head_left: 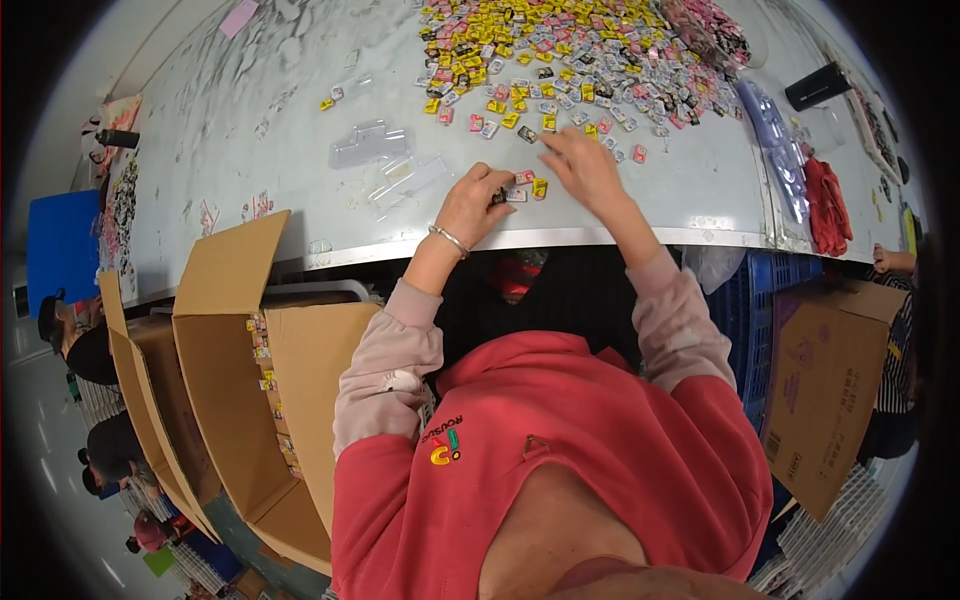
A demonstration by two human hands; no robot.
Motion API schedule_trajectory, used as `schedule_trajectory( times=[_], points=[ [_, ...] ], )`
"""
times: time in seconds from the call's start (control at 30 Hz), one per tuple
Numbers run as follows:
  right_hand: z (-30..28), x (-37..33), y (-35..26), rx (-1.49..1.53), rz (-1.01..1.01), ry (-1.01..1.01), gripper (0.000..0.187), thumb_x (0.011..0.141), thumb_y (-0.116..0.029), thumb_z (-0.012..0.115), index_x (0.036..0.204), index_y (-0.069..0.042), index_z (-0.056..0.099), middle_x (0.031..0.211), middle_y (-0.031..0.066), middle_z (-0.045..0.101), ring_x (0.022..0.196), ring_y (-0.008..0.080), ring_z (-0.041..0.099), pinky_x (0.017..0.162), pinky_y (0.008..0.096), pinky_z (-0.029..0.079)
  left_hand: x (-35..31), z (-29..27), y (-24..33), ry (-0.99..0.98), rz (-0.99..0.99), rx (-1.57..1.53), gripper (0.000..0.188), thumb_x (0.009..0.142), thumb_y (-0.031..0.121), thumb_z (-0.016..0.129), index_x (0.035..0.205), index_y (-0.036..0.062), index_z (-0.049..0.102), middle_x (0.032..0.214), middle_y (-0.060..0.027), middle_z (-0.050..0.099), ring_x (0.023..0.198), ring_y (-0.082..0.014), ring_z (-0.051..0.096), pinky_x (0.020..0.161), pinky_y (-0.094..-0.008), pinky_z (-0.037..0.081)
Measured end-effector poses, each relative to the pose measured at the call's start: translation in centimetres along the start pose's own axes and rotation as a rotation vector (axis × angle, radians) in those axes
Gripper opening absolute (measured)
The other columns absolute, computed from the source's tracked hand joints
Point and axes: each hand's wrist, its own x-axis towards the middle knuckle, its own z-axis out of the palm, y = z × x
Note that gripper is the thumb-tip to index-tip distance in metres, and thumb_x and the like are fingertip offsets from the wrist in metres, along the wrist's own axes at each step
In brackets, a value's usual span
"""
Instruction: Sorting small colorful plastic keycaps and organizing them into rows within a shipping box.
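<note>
My left hand [466, 210] rests at the table's near side, its fingers curled round a small black box-shaped piece [498, 196]. Against its fingertips lie a pink piece [524, 177], a white piece [516, 196] and a yellow piece [540, 189], grouped close together. My right hand [584, 168] is a little farther off to the right, thumb and forefinger apart, with nothing seen between them. Just beyond its fingertips is another black piece [527, 133], at the near edge of a wide pile of similar yellow, pink, white and black pieces [560, 88].
Clear moulded plastic trays [368, 146] lie left of my hands. Rightward are purple-tinted plastic packaging [775, 140], a red cloth [827, 205] and a black cylinder [816, 87]. Open cardboard boxes [225, 265] stand below the table at left, another carton [825, 385] at right. Other people sit at both sides.
</note>
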Motion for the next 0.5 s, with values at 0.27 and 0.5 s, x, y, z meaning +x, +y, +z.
schedule_trajectory(
  times=[0.27, 0.5],
  points=[
    [1.4, 4.9, 0.9, -0.25, -0.156, -0.202, 0.025, 0.078, -0.009, 0.055, 0.101, -0.011, 0.063, 0.088, 0.0093, 0.059, 0.078, 0.0309, 0.06, 0.067, 0.0426, 0.049, -0.3, -0.3, -1.3, 0.015, -0.03, 0.064, 0.032, 0.067, 0.001, 0.072, 0.097, 0.0036, 0.064, 0.08, -0.0105, 0.054, 0.061, -0.0216, 0.055, 0.059, -0.0319, 0.047],
    [-1.8, -2.5, -0.2, -0.045, 0.027, -0.171, 0.024, 0.075, -0.009, 0.059, 0.099, -0.008, 0.063, 0.085, 0.0114, 0.058, 0.079, 0.032, 0.059, 0.066, 0.0413, 0.048, -0.5, 0.3, 0.5, 0.02, -0.025, 0.076, 0.023, 0.068, 0.006, 0.073, 0.089, 0.0024, 0.064, 0.08, -0.0108, 0.054, 0.066, -0.0256, 0.058, 0.062, -0.0346, 0.048]
  ],
)
